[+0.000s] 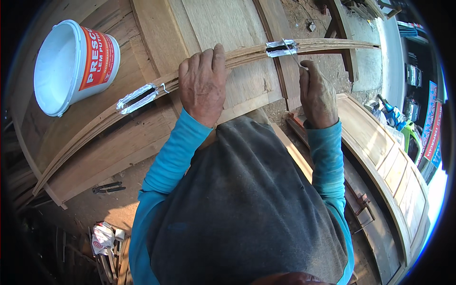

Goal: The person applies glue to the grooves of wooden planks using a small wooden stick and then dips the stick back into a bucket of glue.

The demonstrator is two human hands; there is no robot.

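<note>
A long, narrow strip of wood, apparently a board on edge, crosses in front of me and looks curved in this view. My left hand is closed over its upper edge, fingers together. To the left of it, white glue rings a dark slot in the edge, with a small white curl beside it. Farther right, a second slot has white glue around it. My right hand pinches a thin stick whose far end reaches that slot.
A white bucket with a red label lies tilted on the wooden panels at left. Pincers and wood scraps lie below. A panelled door and a metal clamp are at right.
</note>
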